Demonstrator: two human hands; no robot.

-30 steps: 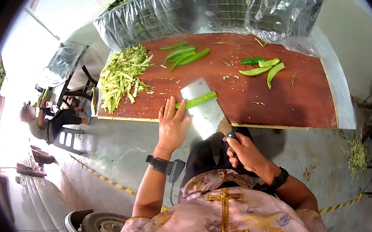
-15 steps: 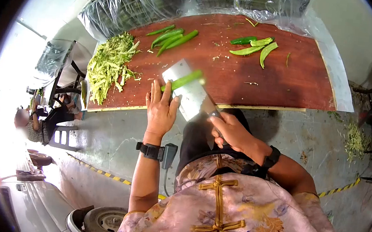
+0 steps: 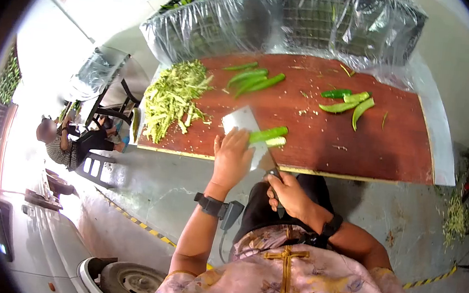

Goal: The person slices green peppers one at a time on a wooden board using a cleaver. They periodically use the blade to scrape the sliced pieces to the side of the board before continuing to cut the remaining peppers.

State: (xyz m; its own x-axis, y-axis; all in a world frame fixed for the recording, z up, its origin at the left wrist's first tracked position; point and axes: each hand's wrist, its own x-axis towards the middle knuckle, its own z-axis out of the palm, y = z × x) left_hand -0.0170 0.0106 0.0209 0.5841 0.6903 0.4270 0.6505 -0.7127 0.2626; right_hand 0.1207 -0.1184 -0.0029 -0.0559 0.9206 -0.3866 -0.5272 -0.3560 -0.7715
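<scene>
My right hand [image 3: 289,194] is wrapped around the dark handle of a cleaver [image 3: 263,156], whose broad blade lies flat near the table's front edge. Over the blade, my left hand [image 3: 232,156] has its fingers on the left end of a long green pepper [image 3: 269,134]. The pepper stretches to the right, past the blade. A paler cut piece [image 3: 276,142] shows along its lower side; the fingertips partly hide where blade and pepper meet. Several whole green peppers [image 3: 260,83] lie further back. To the right are split pepper pieces [image 3: 364,111] beside a darker pepper [image 3: 336,93].
A heap of pale green shreds [image 3: 174,101] covers the left end of the red-brown table [image 3: 304,122]. Plastic-wrapped crates [image 3: 347,30] stand behind it. At the left, a seated person [image 3: 71,145] is near a dark table. A vehicle wheel [image 3: 131,280] is low left.
The view has shifted, so the table sits lower and further right. My left hand has moved along the pepper over the blade. A pale piece now shows beside the pepper.
</scene>
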